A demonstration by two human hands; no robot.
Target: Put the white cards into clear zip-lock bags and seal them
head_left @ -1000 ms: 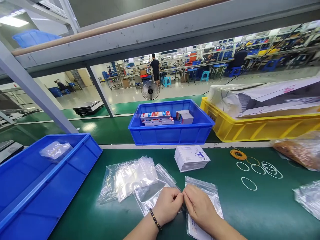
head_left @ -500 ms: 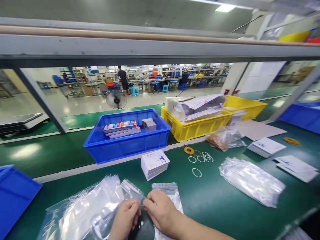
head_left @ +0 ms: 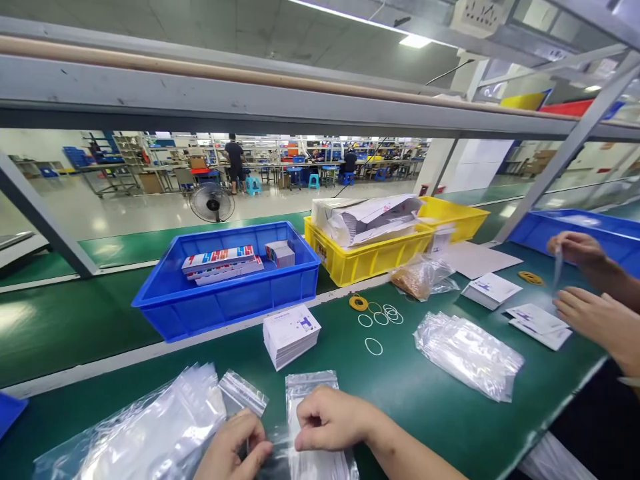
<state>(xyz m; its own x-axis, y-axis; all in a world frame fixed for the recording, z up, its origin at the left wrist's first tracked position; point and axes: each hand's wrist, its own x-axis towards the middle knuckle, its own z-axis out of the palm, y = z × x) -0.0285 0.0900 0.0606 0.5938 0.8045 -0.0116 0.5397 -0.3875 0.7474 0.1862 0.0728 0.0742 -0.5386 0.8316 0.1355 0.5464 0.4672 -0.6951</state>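
Note:
My left hand [head_left: 235, 448] is closed in a pinch on a clear plastic bag [head_left: 281, 448] low in the view. My right hand [head_left: 333, 421], its fingers curled, grips the other side of this bag. Under my right hand lies a clear zip bag [head_left: 313, 381] with something white inside. To the left, a spread stack of clear bags [head_left: 150, 427] rests on the green table, with a small zip-top bag [head_left: 243, 393] at its edge. Just beyond my hands sits a stack of white printed cards [head_left: 291, 335].
Behind stand a blue bin [head_left: 227, 303] holding printed boxes and a yellow bin [head_left: 370, 260] holding wrapped papers. White rings [head_left: 373, 346], yellow rubber bands [head_left: 359, 303] and a pile of filled clear bags [head_left: 470, 357] lie rightward. A co-worker's hands [head_left: 587, 313] hold a thin clear strip at far right.
The view has swung to the right, bringing a co-worker's hands into sight. My hands are farther apart, with the clear bag stretched between them; the right one is now over the filled zip bag.

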